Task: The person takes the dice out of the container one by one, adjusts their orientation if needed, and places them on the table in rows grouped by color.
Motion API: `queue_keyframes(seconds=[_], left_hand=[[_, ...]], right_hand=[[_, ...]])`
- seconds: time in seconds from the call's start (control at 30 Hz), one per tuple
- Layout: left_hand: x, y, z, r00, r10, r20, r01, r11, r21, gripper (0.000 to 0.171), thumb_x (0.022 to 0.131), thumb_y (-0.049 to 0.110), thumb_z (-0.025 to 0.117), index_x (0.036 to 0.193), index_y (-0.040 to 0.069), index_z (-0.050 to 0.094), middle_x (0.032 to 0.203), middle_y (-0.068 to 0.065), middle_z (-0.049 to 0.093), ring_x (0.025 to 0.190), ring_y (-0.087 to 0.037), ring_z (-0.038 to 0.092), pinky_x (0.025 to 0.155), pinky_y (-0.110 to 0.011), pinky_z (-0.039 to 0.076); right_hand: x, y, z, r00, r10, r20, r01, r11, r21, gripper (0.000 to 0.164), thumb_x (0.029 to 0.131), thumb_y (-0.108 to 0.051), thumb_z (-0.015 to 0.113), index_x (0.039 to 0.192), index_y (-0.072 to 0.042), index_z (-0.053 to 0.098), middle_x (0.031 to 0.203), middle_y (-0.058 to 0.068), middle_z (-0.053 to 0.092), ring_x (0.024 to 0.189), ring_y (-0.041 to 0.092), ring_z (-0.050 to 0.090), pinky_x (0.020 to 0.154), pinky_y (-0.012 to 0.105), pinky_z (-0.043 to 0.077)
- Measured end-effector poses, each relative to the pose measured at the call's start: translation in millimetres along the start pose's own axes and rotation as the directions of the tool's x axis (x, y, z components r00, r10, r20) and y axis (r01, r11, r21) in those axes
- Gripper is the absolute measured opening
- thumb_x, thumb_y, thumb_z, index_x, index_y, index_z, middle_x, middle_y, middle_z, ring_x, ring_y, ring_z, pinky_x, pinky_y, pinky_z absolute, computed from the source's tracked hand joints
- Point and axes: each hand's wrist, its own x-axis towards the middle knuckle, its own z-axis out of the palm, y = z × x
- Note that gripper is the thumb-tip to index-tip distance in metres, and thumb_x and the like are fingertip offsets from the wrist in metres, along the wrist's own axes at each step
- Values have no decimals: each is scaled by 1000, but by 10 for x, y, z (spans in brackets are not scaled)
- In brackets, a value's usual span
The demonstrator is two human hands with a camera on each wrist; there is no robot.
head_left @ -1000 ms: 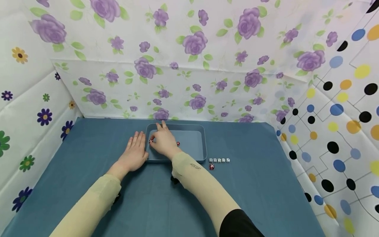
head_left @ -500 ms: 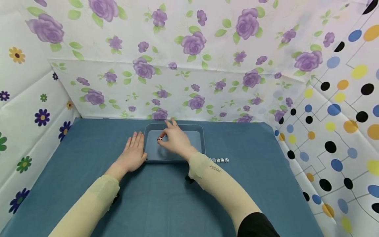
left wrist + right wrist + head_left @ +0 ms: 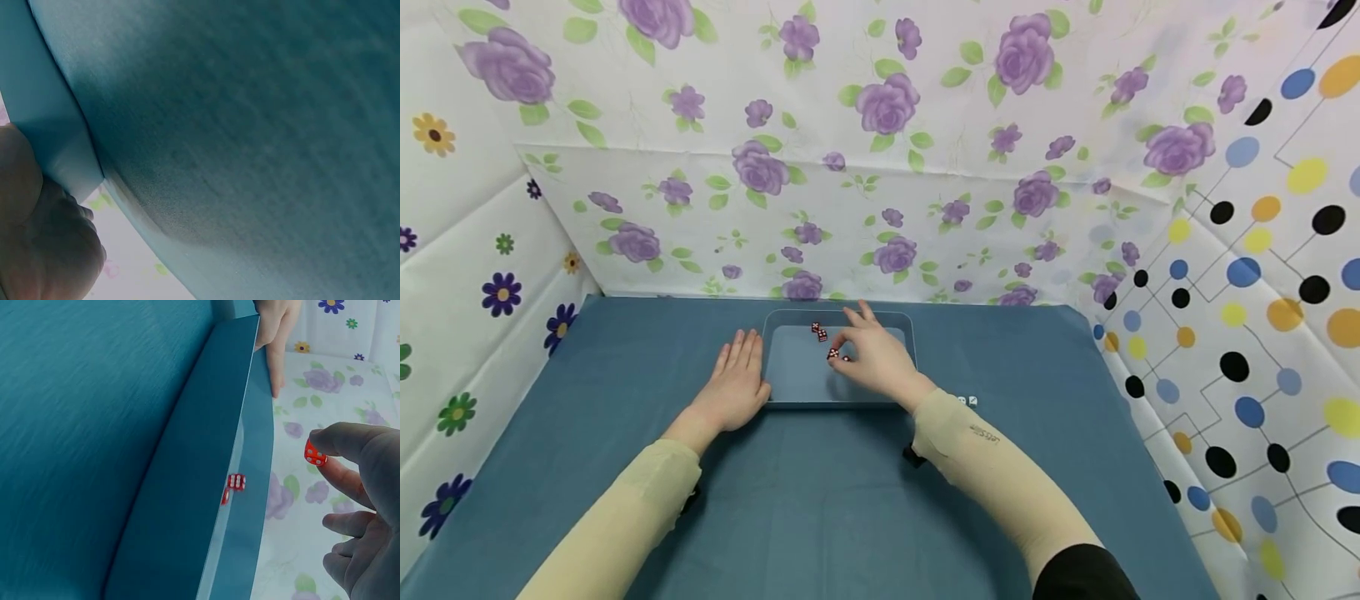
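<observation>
My right hand [image 3: 880, 360] is over the blue tray [image 3: 790, 405], pinching a red die [image 3: 315, 454] with white dots between thumb and index finger. The other fingers are spread in the head view. Two more red dice [image 3: 818, 332] lie close together near the tray's back wall. Part of another red die [image 3: 847, 358] shows by my right fingertips. My left hand [image 3: 736, 385] rests with straight fingers along the tray's left side, touching it. In the left wrist view, only part of the left hand [image 3: 50, 244] shows beside the tray wall.
White dice [image 3: 967, 401] stand on the blue cloth [image 3: 805, 500] right of the tray; my right forearm hides part of their row. Flowered sheets [image 3: 820, 108] rise behind and at the left, a dotted sheet [image 3: 1247, 367] at the right.
My right hand has moved right across the tray with the red die, uncovering two red dice at the back. The forearm now covers most of the white dice. My left hand stays put.
</observation>
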Motion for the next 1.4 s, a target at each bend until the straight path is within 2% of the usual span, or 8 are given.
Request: queue_keyframes(seconds=[0.1,0.2,0.33,0.5,0.73,1.07,1.4], left_hand=[[1,2,-7,1000,1,-2,-1,1000,-8,77,111,21,45,165,-15,3,175,-32,-3,162,-46,-10,129,-60,-5],[-19,-3,-11,1000,-5,-5,5,1000,-2,78,111,22,45,165,-14,3,175,-32,-3,162,-46,-10,129,-60,-4],[-62,-18,-18,1000,-9,-6,9,1000,2,78,111,22,46,165,-15,3,175,-32,-1,162,-47,-10,129,-60,-3],[-88,-16,-43,1000,-2,-10,2,1000,0,78,110,20,47,164,-16,5,174,-33,0,162,-48,-8,129,-61,-3],[-57,14,-51,1000,7,-10,-7,1000,14,78,111,21,47,164,-16,6,174,-34,0,161,-48,-7,129,-61,-2],[-19,30,-48,1000,-4,-11,4,1000,5,78,110,21,46,164,-16,4,174,-33,-2,161,-48,-9,129,-61,-4],[-7,46,-20,1000,-7,-9,7,1000,-2,78,110,21,46,164,-16,5,174,-34,-2,161,-48,-9,129,-61,-4]], right_hand=[[-76,72,-25,1000,0,-8,0,1000,3,10,100,-35,78,105,-26,78,173,12,34,165,25,10,79,42,60],[-135,132,-16,1000,-4,-3,4,1000,-3,12,100,-35,79,108,-26,78,173,11,34,165,24,12,97,50,58],[-203,175,28,1000,-13,12,13,1000,-17,16,100,-36,78,112,-25,78,174,10,32,164,24,13,106,54,54],[-284,224,53,1000,-23,-3,23,1000,-12,18,100,-36,78,114,-23,79,172,12,35,164,27,14,106,55,54],[-448,396,-41,1000,-20,-21,19,1000,-18,15,100,-36,79,109,-24,78,172,13,36,164,27,14,108,53,53],[-751,725,-193,998,41,-49,-41,999,-6,12,100,-35,79,105,-24,78,172,13,35,164,29,14,114,59,46],[-1064,982,-312,995,57,-78,-58,998,-18,13,96,-29,84,106,-21,80,172,17,35,164,35,12,108,61,50]])
